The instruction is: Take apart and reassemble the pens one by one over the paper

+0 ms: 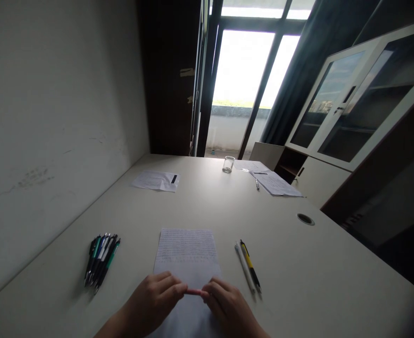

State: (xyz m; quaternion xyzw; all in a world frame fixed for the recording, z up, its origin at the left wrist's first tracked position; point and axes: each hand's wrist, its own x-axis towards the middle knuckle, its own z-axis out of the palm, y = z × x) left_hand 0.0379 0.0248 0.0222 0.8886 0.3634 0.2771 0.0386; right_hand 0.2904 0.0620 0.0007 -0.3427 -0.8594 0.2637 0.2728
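Note:
Between my two hands a thin pink pen (194,292) lies level, with only its middle showing. My left hand (157,298) is closed round one end, and my right hand (230,303) pinches the other. Both ends are hidden by fingers. Under the hands is a sheet of paper (187,246), its upper part filled with lines of writing. To the right of the sheet lie a white pen (244,267) and a yellow and black pen (250,266), side by side. On the left rests a bunch of several pens (102,260), dark, green and white.
The white table (207,206) meets a wall on the left. Farther back are a paper with a black strip (156,180), a clear glass (228,164), stacked papers (277,183) and a pen (257,184). A round cable hole (305,219) is near the right edge.

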